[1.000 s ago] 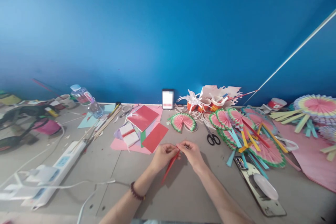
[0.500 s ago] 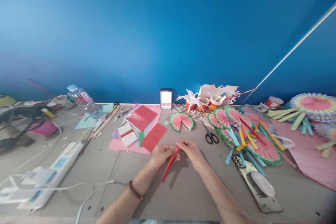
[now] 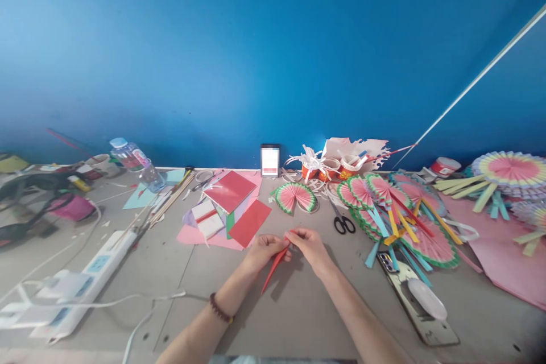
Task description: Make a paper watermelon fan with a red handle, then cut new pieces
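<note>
At six o'clock from the pleated watermelon-coloured fan (image 3: 294, 192), the left hand (image 3: 263, 251) pinches the red paper strip (image 3: 273, 271), the right hand (image 3: 309, 246) nips its upper end, tail slanting to seven o'clock, seemingly a creasing step, the next move calling for aligned edges.

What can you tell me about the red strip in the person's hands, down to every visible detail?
The red strip is long and narrow, looks like paper, and narrows to a point at its lower end. It slants down toward the person's left, above the gray table. The left hand pinches its upper part; the right hand's fingers meet its top end. Whether the tip touches the table is unclear.
</note>
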Available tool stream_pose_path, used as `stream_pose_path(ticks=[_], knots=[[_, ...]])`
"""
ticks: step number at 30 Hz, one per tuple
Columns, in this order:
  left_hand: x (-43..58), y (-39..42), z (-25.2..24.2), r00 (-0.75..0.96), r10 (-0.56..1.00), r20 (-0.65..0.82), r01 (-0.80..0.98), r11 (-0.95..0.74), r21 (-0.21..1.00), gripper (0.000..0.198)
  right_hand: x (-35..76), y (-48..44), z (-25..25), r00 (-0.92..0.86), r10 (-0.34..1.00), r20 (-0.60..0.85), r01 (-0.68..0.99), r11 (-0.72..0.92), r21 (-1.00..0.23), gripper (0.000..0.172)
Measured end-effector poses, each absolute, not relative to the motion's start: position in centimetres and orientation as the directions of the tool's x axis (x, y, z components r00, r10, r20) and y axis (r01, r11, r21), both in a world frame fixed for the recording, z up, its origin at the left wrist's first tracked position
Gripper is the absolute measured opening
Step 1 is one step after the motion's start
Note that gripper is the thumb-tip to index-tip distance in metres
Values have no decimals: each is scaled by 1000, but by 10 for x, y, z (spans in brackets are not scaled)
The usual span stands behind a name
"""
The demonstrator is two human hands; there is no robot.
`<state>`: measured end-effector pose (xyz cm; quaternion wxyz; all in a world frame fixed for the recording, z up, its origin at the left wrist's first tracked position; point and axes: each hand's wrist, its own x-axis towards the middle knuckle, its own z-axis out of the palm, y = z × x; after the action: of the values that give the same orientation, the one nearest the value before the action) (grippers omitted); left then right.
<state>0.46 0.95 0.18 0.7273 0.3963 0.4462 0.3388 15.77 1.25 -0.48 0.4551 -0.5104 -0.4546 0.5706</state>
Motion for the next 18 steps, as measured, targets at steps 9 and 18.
stream_pose_path(ticks=[9, 18], knots=[[4, 10, -1, 392, 849, -353, -144, 436, 888, 33, 155, 12, -4, -21, 986, -168, -24, -168, -985, 29], [9, 10, 2, 325, 892, -313, -140, 372, 917, 40, 155, 13, -10, -35, 984, -175, -41, -176, -983, 32]])
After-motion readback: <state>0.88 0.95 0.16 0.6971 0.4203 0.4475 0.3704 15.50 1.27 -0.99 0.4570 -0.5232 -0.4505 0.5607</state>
